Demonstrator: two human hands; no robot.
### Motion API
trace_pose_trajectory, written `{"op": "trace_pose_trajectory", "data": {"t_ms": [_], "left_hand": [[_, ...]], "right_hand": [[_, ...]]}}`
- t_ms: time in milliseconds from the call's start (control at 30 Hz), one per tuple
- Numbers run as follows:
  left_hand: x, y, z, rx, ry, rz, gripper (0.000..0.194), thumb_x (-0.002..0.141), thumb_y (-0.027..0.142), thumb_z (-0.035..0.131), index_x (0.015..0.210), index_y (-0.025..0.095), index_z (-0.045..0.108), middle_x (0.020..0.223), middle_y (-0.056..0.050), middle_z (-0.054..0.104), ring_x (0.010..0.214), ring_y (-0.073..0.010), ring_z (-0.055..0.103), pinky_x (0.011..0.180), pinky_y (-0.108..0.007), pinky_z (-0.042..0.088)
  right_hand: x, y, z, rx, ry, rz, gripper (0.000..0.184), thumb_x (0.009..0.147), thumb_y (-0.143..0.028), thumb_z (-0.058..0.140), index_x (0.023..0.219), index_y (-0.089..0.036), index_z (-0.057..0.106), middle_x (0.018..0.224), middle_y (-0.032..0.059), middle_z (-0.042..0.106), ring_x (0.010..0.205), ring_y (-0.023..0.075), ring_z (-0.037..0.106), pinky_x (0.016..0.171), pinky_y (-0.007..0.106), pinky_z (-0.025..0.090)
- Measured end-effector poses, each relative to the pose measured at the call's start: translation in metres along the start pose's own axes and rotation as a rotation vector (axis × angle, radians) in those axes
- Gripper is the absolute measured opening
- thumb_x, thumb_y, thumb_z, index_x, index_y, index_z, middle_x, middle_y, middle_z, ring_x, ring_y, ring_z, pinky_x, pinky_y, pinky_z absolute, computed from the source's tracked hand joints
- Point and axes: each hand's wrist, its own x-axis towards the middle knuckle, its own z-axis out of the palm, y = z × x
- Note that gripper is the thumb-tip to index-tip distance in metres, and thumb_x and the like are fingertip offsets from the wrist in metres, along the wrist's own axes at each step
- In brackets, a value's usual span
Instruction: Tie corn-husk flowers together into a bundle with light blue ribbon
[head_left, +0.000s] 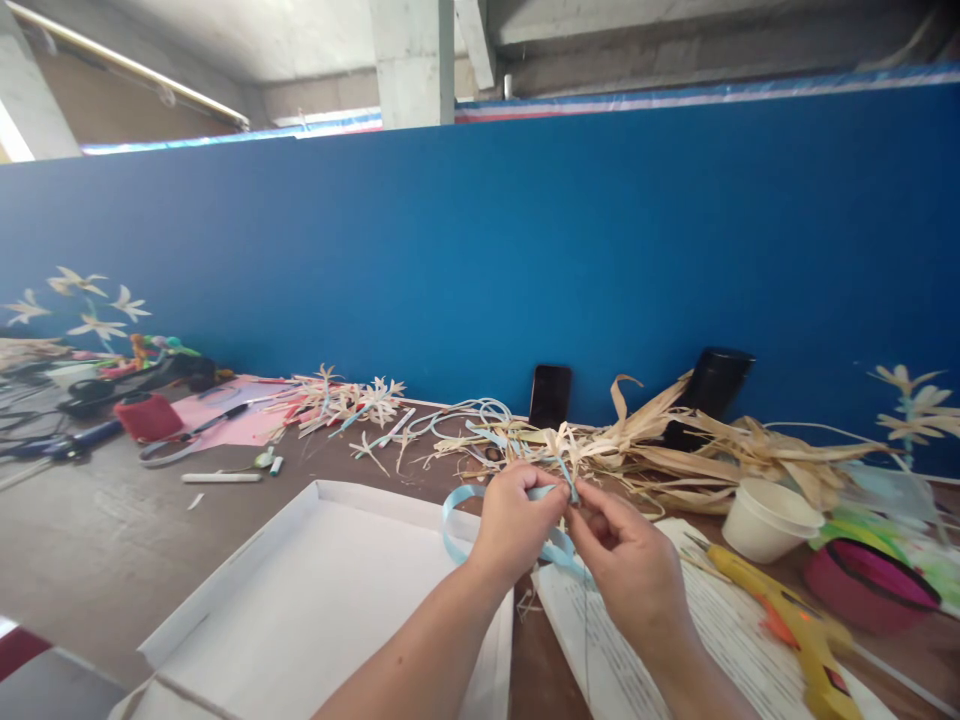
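Note:
Both my hands meet at the middle of the table's far side. My left hand [517, 520] pinches a light blue ribbon [452, 520], which loops out to the left and hangs below the fingers. Fingertips of my right hand [634, 565] close on the thin stem [573, 490] of a pale dried-husk flower [561, 447]. The ribbon touches the stem where the fingertips come together, and fingers partly hide that spot. A thin wire or thread runs down below the right hand.
A white box lid [322, 590] lies at front left. On the right are printed paper [720, 640], a yellow glue gun [806, 635], a white cup [772, 520] and a pink container [870, 590]. Dried husks [750, 460] and a phone [550, 397] line the blue partition [480, 260].

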Motion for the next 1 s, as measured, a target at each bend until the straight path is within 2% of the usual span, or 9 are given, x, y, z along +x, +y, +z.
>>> {"op": "trace_pose_trajectory", "data": {"t_ms": [333, 467, 600, 833, 1000], "left_hand": [[-0.0004, 0.0009, 0.0013, 0.008, 0.016, 0.025, 0.009, 0.070, 0.020, 0.059, 0.064, 0.017, 0.066, 0.072, 0.000, 0.063, 0.075, -0.0131, 0.058, 0.073, -0.025, 0.044], [-0.0006, 0.0013, 0.0011, 0.014, 0.018, 0.013, 0.009, 0.070, 0.020, 0.059, 0.064, 0.017, 0.066, 0.071, 0.000, 0.062, 0.074, -0.0132, 0.058, 0.071, -0.025, 0.044], [0.0000, 0.0009, 0.0008, 0.008, 0.021, -0.006, 0.009, 0.070, 0.022, 0.060, 0.063, 0.017, 0.065, 0.071, 0.000, 0.062, 0.074, -0.0136, 0.058, 0.071, -0.025, 0.044], [0.0009, 0.0007, -0.0014, -0.001, 0.008, -0.027, 0.012, 0.071, 0.025, 0.059, 0.067, 0.017, 0.067, 0.074, 0.000, 0.064, 0.075, -0.0140, 0.059, 0.072, -0.024, 0.043], [0.0017, 0.0022, -0.0035, 0.011, 0.019, -0.016, 0.013, 0.072, 0.025, 0.058, 0.066, 0.017, 0.067, 0.073, -0.001, 0.063, 0.076, -0.0143, 0.059, 0.074, -0.024, 0.043]], "right_hand": [[-0.0007, 0.0041, 0.0014, -0.125, 0.033, -0.104, 0.033, 0.079, -0.034, 0.057, 0.106, -0.019, 0.068, 0.089, 0.0071, 0.068, 0.059, 0.0166, 0.058, 0.061, 0.029, 0.048], [-0.0009, 0.0040, 0.0009, -0.096, 0.022, -0.123, 0.031, 0.081, -0.033, 0.055, 0.107, -0.021, 0.068, 0.101, 0.0076, 0.068, 0.081, 0.0207, 0.064, 0.074, 0.030, 0.049], [-0.0013, 0.0048, 0.0003, -0.040, -0.005, -0.127, 0.030, 0.083, -0.032, 0.053, 0.109, -0.022, 0.066, 0.109, 0.0076, 0.066, 0.099, 0.0225, 0.061, 0.086, 0.033, 0.047], [0.0005, 0.0045, -0.0029, 0.083, -0.101, -0.070, 0.035, 0.084, -0.037, 0.052, 0.114, -0.022, 0.064, 0.114, 0.0071, 0.064, 0.105, 0.0241, 0.058, 0.091, 0.037, 0.045], [0.0014, -0.0005, -0.0045, 0.184, -0.178, 0.061, 0.041, 0.083, -0.042, 0.052, 0.117, -0.022, 0.062, 0.105, 0.0072, 0.067, 0.098, 0.0259, 0.059, 0.082, 0.037, 0.048]]}}
